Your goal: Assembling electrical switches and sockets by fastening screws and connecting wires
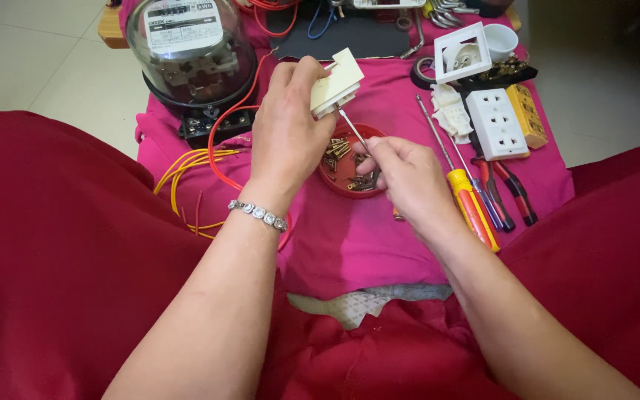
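My left hand (pixel 287 126) grips a small cream wall switch (pixel 337 83), tilted above the table. My right hand (pixel 401 174) pinches a thin screwdriver (pixel 352 129) whose metal tip points up into the underside of the switch. Directly beneath both hands lies a shallow red lid (pixel 338 176) filled with several brass screws. A beaded bracelet (pixel 259 214) circles my left wrist.
A glass-domed electricity meter (pixel 187 55) with red and yellow wires (pixel 220 144) stands at the back left. To the right lie a white multi-socket (pixel 496 123), an orange-handled screwdriver (pixel 472 204), red-handled pliers (pixel 512 194), a white frame (pixel 462 52) and a cup (pixel 499 38) on pink cloth (pixel 350 244).
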